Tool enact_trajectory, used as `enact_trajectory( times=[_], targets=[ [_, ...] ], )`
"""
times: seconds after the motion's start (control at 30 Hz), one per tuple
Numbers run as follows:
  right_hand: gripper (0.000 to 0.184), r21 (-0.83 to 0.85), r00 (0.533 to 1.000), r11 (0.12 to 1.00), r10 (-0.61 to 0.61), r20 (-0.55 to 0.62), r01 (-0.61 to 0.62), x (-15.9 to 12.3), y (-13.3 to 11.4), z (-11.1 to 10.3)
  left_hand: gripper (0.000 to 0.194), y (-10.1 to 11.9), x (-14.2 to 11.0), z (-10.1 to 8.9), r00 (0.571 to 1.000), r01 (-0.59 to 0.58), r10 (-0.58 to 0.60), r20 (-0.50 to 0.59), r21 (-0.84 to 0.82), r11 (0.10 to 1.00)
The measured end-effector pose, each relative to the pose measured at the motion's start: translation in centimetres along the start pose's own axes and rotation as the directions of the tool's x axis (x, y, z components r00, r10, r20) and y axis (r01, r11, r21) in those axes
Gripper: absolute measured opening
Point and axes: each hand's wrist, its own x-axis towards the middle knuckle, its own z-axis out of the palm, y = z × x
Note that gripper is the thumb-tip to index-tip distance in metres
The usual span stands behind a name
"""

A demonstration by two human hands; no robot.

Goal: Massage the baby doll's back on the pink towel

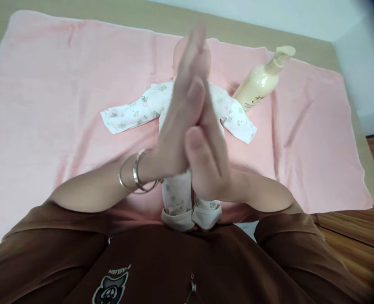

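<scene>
Head view: the left hand [177, 122] and right hand [209, 162] meet palm to palm above the doll [166, 99], fingers straight and together, neither clearly nearer; its long axis runs away from the person, the pump bottle [257, 86] beside its right-side sleeve.

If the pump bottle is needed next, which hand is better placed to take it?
Probably the right hand: the pump bottle is at the right, on the pink blanket. The left hand seems farther away.
</scene>
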Motion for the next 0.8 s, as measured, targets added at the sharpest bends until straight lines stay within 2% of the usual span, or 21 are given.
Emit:
enact_trajectory(
  times=[0.03, 0.07, 0.13, 0.17, 0.2, 0.23, 0.27, 0.3, 0.33, 0.37, 0.4, 0.47, 0.53, 0.6, 0.7, 0.8],
  targets=[
    [0.069, 0.016, 0.999, 0.999, -0.034, -0.025, 0.034, 0.3, 0.2, -0.3, 0.056, -2.1, 0.5, -0.8, 0.992, 0.061, -0.068, -0.104, -0.066, 0.996],
    [0.065, 0.026, 0.996, 0.998, -0.063, -0.059, 0.064, 0.6, 0.7, -0.5, 0.050, -4.3, 0.9, -1.8, 0.985, 0.077, -0.096, -0.141, -0.134, 0.988],
    [0.054, -0.005, 0.989, 0.997, -0.079, -0.127, 0.079, 1.4, 2.0, -0.7, 0.056, -8.6, 1.5, -3.6, 0.966, -0.007, -0.031, -0.255, -0.148, 0.989],
    [0.053, -0.065, 0.984, 0.997, -0.058, -0.169, 0.047, 1.9, 2.8, -0.8, 0.060, -10.5, 1.7, -4.3, 0.966, -0.138, 0.123, -0.226, -0.055, 0.989],
    [0.051, -0.148, 0.984, 0.989, -0.017, -0.175, -0.009, 2.4, 3.7, -0.9, 0.063, -12.1, 1.7, -4.7, 0.954, -0.208, 0.217, -0.208, 0.062, 0.976],
    [0.050, -0.246, 0.984, 0.967, 0.030, -0.173, -0.073, 2.8, 4.5, -0.9, 0.062, -13.3, 1.6, -4.8, 0.951, -0.171, 0.212, -0.224, 0.189, 0.967],
    [0.049, -0.350, 0.984, 0.928, 0.073, -0.160, -0.126, 3.2, 5.4, -0.9, 0.053, -13.9, 1.5, -4.6, 0.941, -0.030, 0.127, -0.312, 0.296, 0.955],
    [0.050, -0.447, 0.985, 0.880, 0.111, -0.136, -0.161, 3.6, 6.3, -0.9, 0.035, -14.2, 1.2, -4.2, 0.931, 0.148, -0.007, -0.366, 0.360, 0.921],
    [0.051, -0.528, 0.983, 0.830, 0.138, -0.117, -0.180, 3.9, 7.1, -0.9, 0.019, -14.0, 1.0, -3.6, 0.919, 0.276, -0.121, -0.376, 0.392, 0.878],
    [0.054, -0.589, 0.982, 0.785, 0.153, -0.111, -0.189, 4.2, 8.0, -0.8, 0.010, -13.6, 0.7, -2.9, 0.907, 0.357, -0.206, -0.368, 0.411, 0.839],
    [0.054, -0.622, 0.982, 0.760, 0.155, -0.108, -0.189, 4.5, 8.9, -0.8, 0.013, -13.0, 0.4, -2.2, 0.903, 0.402, -0.270, -0.333, 0.437, 0.805],
    [0.051, -0.613, 0.983, 0.768, 0.144, -0.115, -0.185, 5.0, 10.8, -0.9, 0.018, -12.0, 0.1, -1.2, 0.902, 0.430, -0.342, -0.264, 0.479, 0.765],
    [0.048, -0.557, 0.979, 0.805, 0.152, -0.137, -0.203, 5.4, 12.4, -1.4, 0.018, -11.6, -0.1, -0.8, 0.883, 0.469, -0.390, -0.260, 0.499, 0.729],
    [0.046, -0.537, 0.965, 0.803, 0.200, -0.168, -0.259, 5.5, 13.3, -1.9, 0.022, -11.8, -0.3, -1.0, 0.878, 0.479, -0.398, -0.268, 0.488, 0.729],
    [0.047, -0.637, 0.952, 0.708, 0.254, -0.171, -0.303, 4.9, 12.6, -2.1, 0.023, -12.0, -0.7, -1.5, 0.884, 0.467, -0.384, -0.266, 0.482, 0.741],
    [0.053, -0.734, 0.966, 0.637, 0.236, -0.104, -0.235, 3.7, 9.8, -1.0, 0.024, -11.5, -1.0, -1.7, 0.878, 0.478, -0.390, -0.277, 0.495, 0.725]
  ],
)
